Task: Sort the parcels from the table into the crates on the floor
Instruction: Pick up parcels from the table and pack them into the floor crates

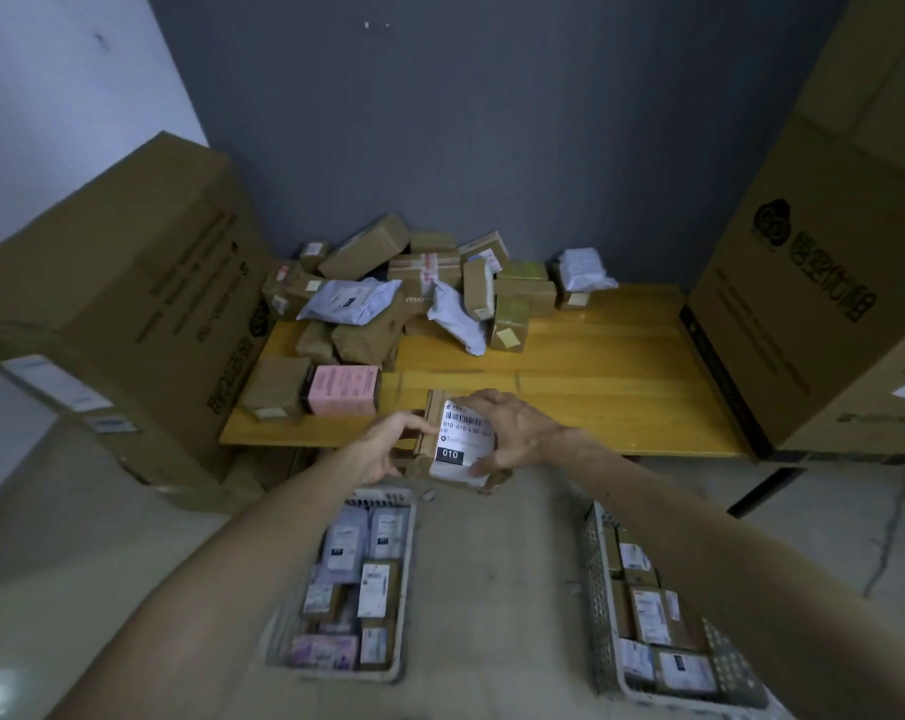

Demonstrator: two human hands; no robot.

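Your left hand (388, 445) has its fingers curled round the left edge of the brown parcel (458, 444), thumb on top. Your right hand (515, 433) clamps the other side, fingers arched over the white label. The parcel hangs clear of the bench (621, 387), just past its near edge and over bare floor, ahead of both crates. If either grip slackens, I judge that it drops short of the left crate (410, 574) and the right crate (598, 589) alike. The bigger risk is a wrong sort: the label shows "010", yet neither crate shows a marking you could match it to. Both crates look well filled, so a tossed parcel could slide off the ones already inside.

Your left fingers below the parcel are hidden, and your right fingers cover part of the label. The labels on the parcels in the crates are too blurred to read. Your right forearm cuts across the right crate's far corner.
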